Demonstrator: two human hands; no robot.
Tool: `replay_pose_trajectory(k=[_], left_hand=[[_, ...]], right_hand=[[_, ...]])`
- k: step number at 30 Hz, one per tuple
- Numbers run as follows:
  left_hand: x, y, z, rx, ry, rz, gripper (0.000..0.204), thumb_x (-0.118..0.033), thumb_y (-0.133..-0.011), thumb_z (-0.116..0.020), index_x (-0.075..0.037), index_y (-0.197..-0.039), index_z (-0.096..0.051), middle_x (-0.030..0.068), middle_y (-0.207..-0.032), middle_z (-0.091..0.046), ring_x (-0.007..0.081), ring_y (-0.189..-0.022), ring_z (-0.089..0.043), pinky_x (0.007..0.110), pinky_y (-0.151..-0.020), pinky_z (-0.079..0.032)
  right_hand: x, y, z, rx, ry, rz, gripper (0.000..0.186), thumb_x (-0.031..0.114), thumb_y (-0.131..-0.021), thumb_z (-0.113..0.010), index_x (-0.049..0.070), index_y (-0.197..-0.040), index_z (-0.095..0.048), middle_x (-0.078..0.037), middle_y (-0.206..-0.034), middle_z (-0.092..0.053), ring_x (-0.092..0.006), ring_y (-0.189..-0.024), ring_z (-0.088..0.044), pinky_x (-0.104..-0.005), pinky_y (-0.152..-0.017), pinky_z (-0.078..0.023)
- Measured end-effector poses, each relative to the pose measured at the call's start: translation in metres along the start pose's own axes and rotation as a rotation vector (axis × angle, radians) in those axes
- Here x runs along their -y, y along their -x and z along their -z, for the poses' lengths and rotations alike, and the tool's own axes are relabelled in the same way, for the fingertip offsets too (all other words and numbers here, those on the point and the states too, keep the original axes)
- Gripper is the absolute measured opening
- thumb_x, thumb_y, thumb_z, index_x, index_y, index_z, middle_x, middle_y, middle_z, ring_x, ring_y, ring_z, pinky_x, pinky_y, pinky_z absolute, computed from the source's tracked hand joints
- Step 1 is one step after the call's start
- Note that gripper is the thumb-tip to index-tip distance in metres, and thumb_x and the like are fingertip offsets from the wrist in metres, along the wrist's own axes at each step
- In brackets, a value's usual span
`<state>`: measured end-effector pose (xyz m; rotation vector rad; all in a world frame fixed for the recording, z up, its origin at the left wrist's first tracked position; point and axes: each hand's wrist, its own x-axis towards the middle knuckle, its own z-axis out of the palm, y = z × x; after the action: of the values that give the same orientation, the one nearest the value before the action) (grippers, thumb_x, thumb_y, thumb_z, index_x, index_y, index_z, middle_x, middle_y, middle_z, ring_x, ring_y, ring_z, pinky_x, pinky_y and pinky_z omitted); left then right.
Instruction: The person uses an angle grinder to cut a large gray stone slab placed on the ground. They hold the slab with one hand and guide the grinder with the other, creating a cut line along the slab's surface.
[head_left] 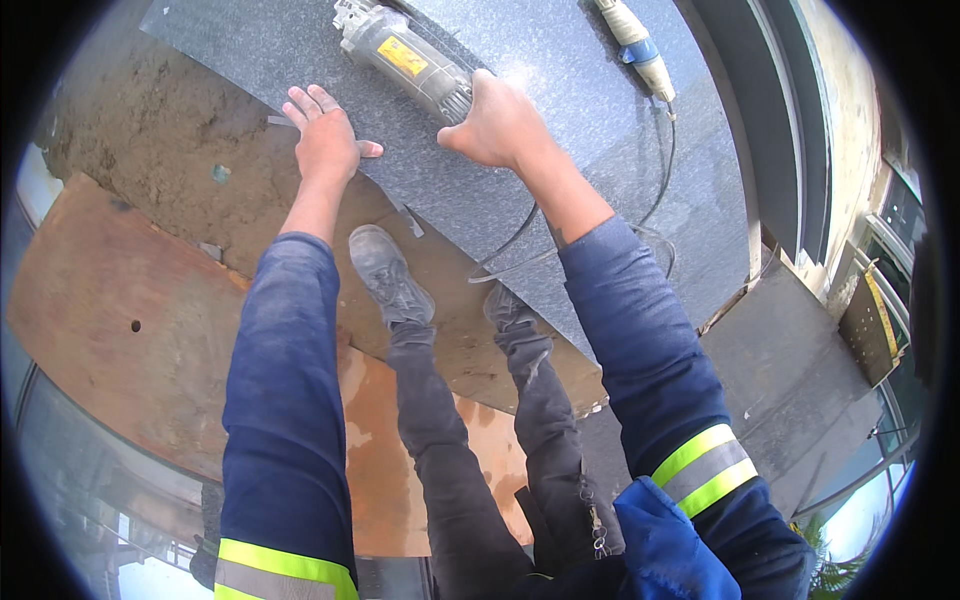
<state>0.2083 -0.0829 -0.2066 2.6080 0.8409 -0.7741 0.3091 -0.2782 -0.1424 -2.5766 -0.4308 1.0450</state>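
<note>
A dusty grey angle grinder (412, 66) with a yellow label lies slantwise over a grey speckled stone slab (590, 180). My right hand (497, 120) is wrapped round its rear end, thumb on the near side. The grinder's head reaches the top rim of the picture, and I cannot see its disc. My left hand (326, 135) has its fingers spread and rests at the slab's left edge, holding nothing. A thin cable (660, 190) loops over the slab to the right of my right hand.
A white and blue plug connector (637, 48) lies on the slab at the upper right. Rough brown soil (160, 140) lies left of the slab. Brown boards (125, 320) cover the left side. My shoes (385, 265) stand close to the slab's edge. Dark panels (790, 360) lie at the right.
</note>
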Motion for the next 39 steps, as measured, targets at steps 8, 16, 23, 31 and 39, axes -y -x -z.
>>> replay_pose_trajectory(k=[8,16,23,31,39], left_hand=[[-0.003,-0.004,0.004,0.018,0.031,-0.002,0.140,-0.026,-0.066,-0.100,0.009,-0.165,-0.006,0.0338,-0.173,-0.001,0.0473,-0.162,-0.006,0.049,-0.124,-0.041],[-0.003,-0.005,0.005,0.034,0.024,0.030,0.140,-0.026,-0.067,-0.099,0.009,-0.165,-0.006,0.0331,-0.173,0.000,0.0468,-0.162,-0.005,0.049,-0.125,-0.038],[-0.002,-0.005,0.002,0.028,0.008,0.015,0.141,-0.032,-0.068,-0.099,0.009,-0.165,-0.006,0.0326,-0.173,0.000,0.0460,-0.162,-0.006,0.049,-0.126,-0.037],[-0.003,-0.002,0.003,0.003,-0.002,0.011,0.139,-0.033,-0.067,-0.099,0.007,-0.166,-0.009,0.0316,-0.174,-0.004,0.0455,-0.162,-0.010,0.056,-0.123,-0.038],[-0.019,0.034,-0.014,0.054,-0.033,-0.023,0.138,-0.033,-0.065,-0.099,0.005,-0.166,-0.014,0.0313,-0.174,-0.007,0.0464,-0.161,-0.015,0.068,-0.120,-0.036]], right_hand=[[0.019,-0.038,0.000,0.008,0.013,-0.005,0.064,0.033,-0.076,-0.085,-0.004,-0.123,-0.066,-0.027,-0.119,-0.074,-0.0403,-0.114,-0.073,-0.0460,-0.098,-0.060],[0.013,-0.008,0.009,0.031,0.021,-0.013,0.064,0.033,-0.076,-0.085,-0.005,-0.123,-0.064,-0.027,-0.117,-0.074,-0.0416,-0.112,-0.073,-0.0470,-0.099,-0.059],[-0.005,0.004,0.008,0.018,0.016,-0.007,0.061,0.031,-0.076,-0.083,-0.005,-0.121,-0.063,-0.028,-0.116,-0.073,-0.0432,-0.112,-0.072,-0.0476,-0.098,-0.059],[0.016,-0.030,0.005,0.020,0.005,-0.001,0.066,0.034,-0.075,-0.085,-0.005,-0.124,-0.064,-0.027,-0.118,-0.074,-0.0402,-0.113,-0.073,-0.0464,-0.098,-0.060],[0.009,-0.011,0.012,0.055,0.009,-0.025,0.067,0.034,-0.075,-0.085,-0.003,-0.126,-0.063,-0.027,-0.123,-0.072,-0.0415,-0.117,-0.070,-0.0466,-0.102,-0.057]])
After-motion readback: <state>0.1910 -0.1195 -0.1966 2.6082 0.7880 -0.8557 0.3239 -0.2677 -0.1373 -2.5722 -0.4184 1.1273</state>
